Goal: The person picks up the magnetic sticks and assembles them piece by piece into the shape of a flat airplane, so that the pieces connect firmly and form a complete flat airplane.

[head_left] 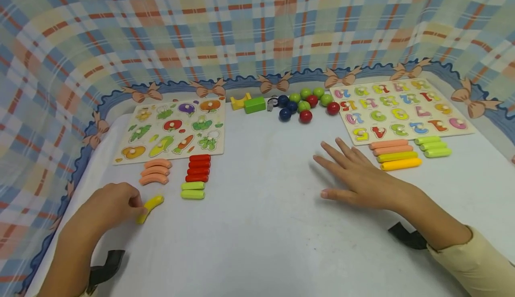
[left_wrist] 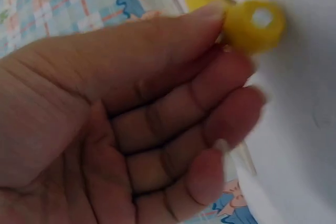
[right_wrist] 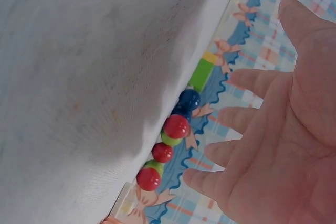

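Note:
My left hand (head_left: 106, 207) pinches a small curved yellow stick (head_left: 155, 202) between thumb and index finger, low at the table's left. In the left wrist view, the yellow stick (left_wrist: 254, 27) shows a pale spot on its near end; the other fingers curl loosely below it. Just beyond lie three curved salmon sticks (head_left: 154, 170), with several red sticks (head_left: 198, 171) and two light green sticks (head_left: 193, 194) to their right. Over the right half of the table, my right hand (head_left: 358, 178) has its fingers spread and holds nothing. Near it are salmon and yellow sticks (head_left: 399, 164).
A vegetable puzzle board (head_left: 183, 147) lies back left, a number puzzle board (head_left: 364, 105) back right. Between them are a green block (head_left: 255, 105), a yellow piece (head_left: 240, 102) and red, green and blue balls (head_left: 306, 116). Three light green sticks (head_left: 437, 152) lie far right. A plaid curtain (head_left: 241, 29) borders the table.

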`<state>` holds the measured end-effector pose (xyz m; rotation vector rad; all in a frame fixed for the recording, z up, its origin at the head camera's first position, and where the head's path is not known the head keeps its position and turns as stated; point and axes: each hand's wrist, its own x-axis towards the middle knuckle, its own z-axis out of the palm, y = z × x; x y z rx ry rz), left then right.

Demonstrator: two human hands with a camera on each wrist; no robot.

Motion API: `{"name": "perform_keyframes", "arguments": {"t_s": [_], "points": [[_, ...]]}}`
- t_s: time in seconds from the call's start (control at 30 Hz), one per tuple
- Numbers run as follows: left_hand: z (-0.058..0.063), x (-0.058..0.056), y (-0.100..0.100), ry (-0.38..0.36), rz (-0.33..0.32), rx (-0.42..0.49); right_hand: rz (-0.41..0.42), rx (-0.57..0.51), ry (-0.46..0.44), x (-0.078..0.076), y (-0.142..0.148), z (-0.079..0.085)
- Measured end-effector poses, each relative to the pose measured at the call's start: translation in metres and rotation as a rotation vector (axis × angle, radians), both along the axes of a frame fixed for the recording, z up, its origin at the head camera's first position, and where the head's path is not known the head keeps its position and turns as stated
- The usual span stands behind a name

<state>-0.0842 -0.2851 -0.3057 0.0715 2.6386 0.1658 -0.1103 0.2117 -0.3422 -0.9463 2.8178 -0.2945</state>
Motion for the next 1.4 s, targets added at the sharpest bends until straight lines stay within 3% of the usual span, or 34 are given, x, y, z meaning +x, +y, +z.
{"name": "perform_keyframes", "arguments": {"t_s": [0.13,0.3,0.37,0.47,0.57,0.63,0.73,0.9,1.13,1.27,1.4], "points": [[0.000,0.008,0.008,-0.133,0.027,0.031,0.000,0.007,0.003,0.000,0.001,0.000],[-0.004,0.018,0.031,-0.246,-0.002,0.056,-0.004,0.016,0.004,-0.001,0.002,0.001],[-0.007,0.023,0.045,-0.268,-0.042,0.112,-0.008,0.019,0.002,-0.001,0.002,0.001],[-0.011,0.031,0.066,-0.285,-0.149,0.279,-0.011,0.018,0.004,-0.001,0.003,0.000],[-0.016,0.035,0.085,-0.234,-0.294,0.430,-0.008,0.017,0.006,-0.001,0.003,-0.001],[-0.018,0.036,0.097,-0.191,-0.355,0.467,-0.005,0.015,0.007,-0.001,0.003,-0.002],[-0.022,0.032,0.114,-0.121,-0.398,0.470,0.000,0.016,0.007,-0.002,0.004,-0.002],[-0.025,0.021,0.144,0.002,-0.397,0.427,0.011,0.020,-0.001,-0.001,0.004,-0.002],[-0.027,0.006,0.184,0.213,-0.410,0.197,-0.009,0.039,-0.008,0.000,0.008,0.000],[-0.025,0.003,0.191,0.224,-0.387,0.106,0.003,0.036,-0.003,-0.001,0.007,0.000],[-0.022,0.004,0.188,0.220,-0.381,0.104,0.010,0.029,0.007,-0.001,0.005,-0.001]]}}
